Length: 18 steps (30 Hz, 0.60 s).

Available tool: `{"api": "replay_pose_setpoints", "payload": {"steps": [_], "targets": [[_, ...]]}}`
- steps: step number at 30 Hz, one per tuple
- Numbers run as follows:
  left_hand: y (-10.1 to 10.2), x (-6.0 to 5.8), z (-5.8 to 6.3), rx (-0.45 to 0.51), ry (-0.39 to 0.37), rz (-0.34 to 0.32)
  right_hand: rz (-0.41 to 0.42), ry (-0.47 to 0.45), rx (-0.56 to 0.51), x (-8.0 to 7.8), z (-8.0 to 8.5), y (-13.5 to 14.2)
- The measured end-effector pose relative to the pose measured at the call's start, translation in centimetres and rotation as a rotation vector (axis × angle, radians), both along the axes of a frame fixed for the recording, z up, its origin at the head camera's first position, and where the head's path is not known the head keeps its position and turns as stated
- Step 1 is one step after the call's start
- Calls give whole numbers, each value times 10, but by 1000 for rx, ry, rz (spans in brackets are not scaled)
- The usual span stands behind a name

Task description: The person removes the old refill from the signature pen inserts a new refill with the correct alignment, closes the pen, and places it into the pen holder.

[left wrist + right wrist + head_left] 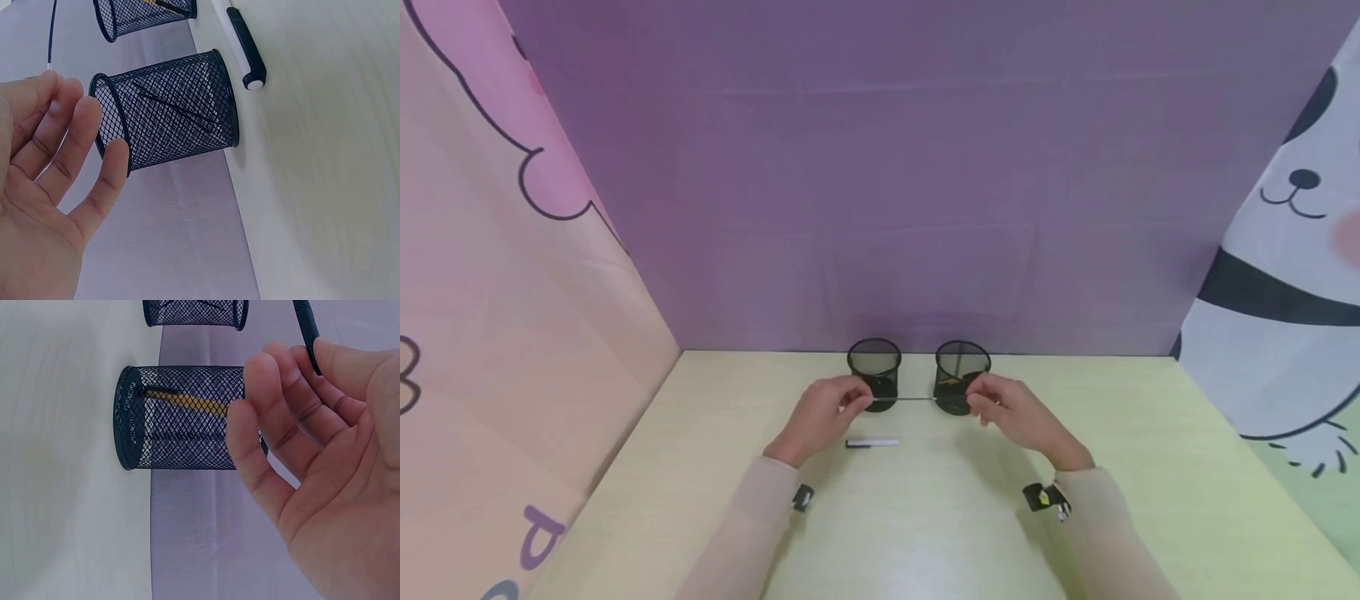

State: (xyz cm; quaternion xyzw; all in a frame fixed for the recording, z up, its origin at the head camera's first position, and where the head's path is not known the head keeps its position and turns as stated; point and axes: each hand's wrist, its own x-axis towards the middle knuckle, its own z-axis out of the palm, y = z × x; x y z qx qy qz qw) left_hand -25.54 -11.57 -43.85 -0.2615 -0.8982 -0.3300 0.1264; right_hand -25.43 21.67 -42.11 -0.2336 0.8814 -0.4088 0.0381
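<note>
My left hand [826, 415] and right hand [1022, 417] pinch opposite ends of a slim pen [904, 399] running left to right.

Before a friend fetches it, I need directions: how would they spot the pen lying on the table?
On the pale table, find the two black mesh cups standing by the purple backdrop. In front of the left cup lies the white-and-black pen. It alone lies flat there, while the slim rod is held between left hand and right hand.
</note>
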Motion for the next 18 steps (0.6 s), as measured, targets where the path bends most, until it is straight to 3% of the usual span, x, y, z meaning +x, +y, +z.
{"api": "replay_pose_setpoints", "payload": {"steps": [18], "targets": [[-4, 0, -2, -32, -20, 14, -2, 14, 7, -1, 0, 3]]}}
